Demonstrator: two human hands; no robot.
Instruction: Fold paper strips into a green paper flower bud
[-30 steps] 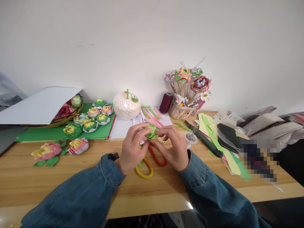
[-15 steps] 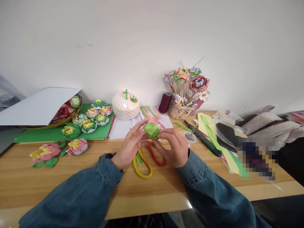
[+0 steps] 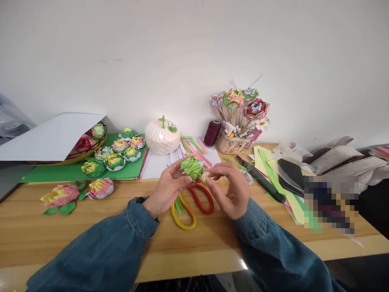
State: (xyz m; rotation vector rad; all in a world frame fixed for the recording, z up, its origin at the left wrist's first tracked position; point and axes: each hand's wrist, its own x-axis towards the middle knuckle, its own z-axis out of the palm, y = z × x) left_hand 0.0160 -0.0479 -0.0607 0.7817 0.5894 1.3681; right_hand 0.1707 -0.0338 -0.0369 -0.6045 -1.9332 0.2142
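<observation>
The worktop (image 3: 91, 227) is one long wooden slab and everything hangs off the green paper flower (image 3: 192, 167) held just above its middle; one green card sheet (image 3: 60, 172) lies well left of the flower with about seven small paper blooms on or beside it, plus two more pinkish ones on bare wood nearer the front edge; one white netted ball (image 3: 162, 136) sits behind the flower, one dark red thread spool (image 3: 212, 132) behind and to its right, one basket of paper roses on sticks (image 3: 240, 117) further right still. Just below the flower are two loop handles, one yellow (image 3: 184, 215), one red (image 3: 203, 200); look like scissors, blades hidden. Left hand (image 3: 165, 190) has its fingers (image 3: 179, 162) closed on the flower's left side; right hand (image 3: 232, 190) is pinched just beside its right edge, fingers curled, can't tell if they actually touch it. The flower's a squat rosette, no real long axis, petals tipped up toward the camera; left hand's the nearer one.
</observation>
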